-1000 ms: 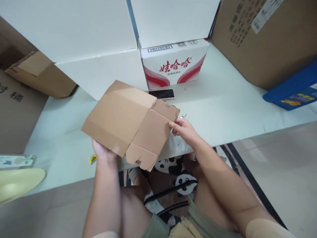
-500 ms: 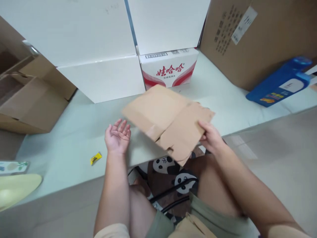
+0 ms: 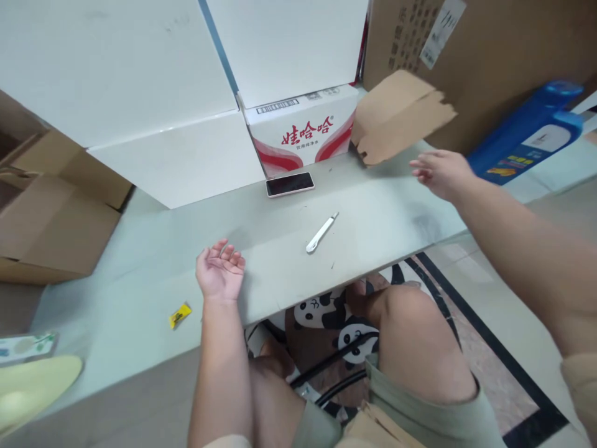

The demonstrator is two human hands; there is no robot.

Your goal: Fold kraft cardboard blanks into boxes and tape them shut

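The flattened cardboard piece (image 3: pixel 396 118) leans at the back right, between the white-and-red carton and the big brown box. My right hand (image 3: pixel 441 174) is just in front of it, apart from it, holding nothing, its fingers loosely curled but not closed. My left hand (image 3: pixel 221 272) rests palm up on the tabletop, fingers apart, nothing in it. On the table between my hands lies a white utility knife (image 3: pixel 322 233). Behind it a phone (image 3: pixel 290 185) with a dark screen lies against the foot of the white-and-red carton (image 3: pixel 303 134).
Large white boxes (image 3: pixel 153 68) stand along the back. A big brown box (image 3: pixel 489 56) and a blue bottle (image 3: pixel 527 137) are at the right. Open cardboard boxes (image 3: pixel 56 224) stand at the left, with a small yellow packet (image 3: pixel 180 315) and a pale green dish (image 3: pixel 41 389) nearer me.
My right hand has moved forward and right and let go of the cardboard piece, which now leans at the back. The knife and phone have come into view. My left hand stays open.
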